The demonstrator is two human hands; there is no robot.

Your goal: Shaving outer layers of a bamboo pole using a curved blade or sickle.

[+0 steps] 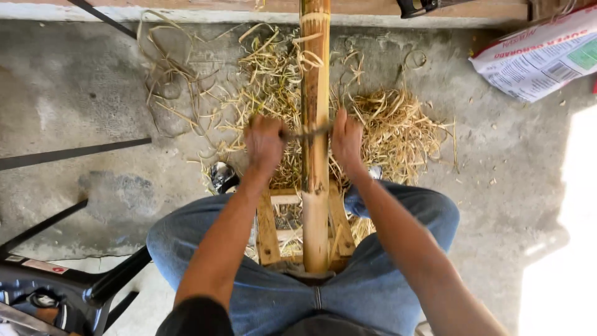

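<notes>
A long bamboo pole [315, 74] runs straight away from me, resting on a small wooden stand [268, 233] between my knees. A thin metal blade [308, 132] lies crosswise on top of the pole. My left hand [264, 143] grips one end of the blade, left of the pole. My right hand [346, 140] grips the other end, right of the pole. Both fists are closed. The pole is pale and scraped near me, brown and mottled farther away.
Heaps of dry bamboo shavings [392, 127] and curled strips [165, 68] lie on the concrete floor around the pole. A printed white sack [538, 56] lies at upper right. A black chair frame [68, 280] stands at lower left. A wooden ledge [472, 9] crosses the top.
</notes>
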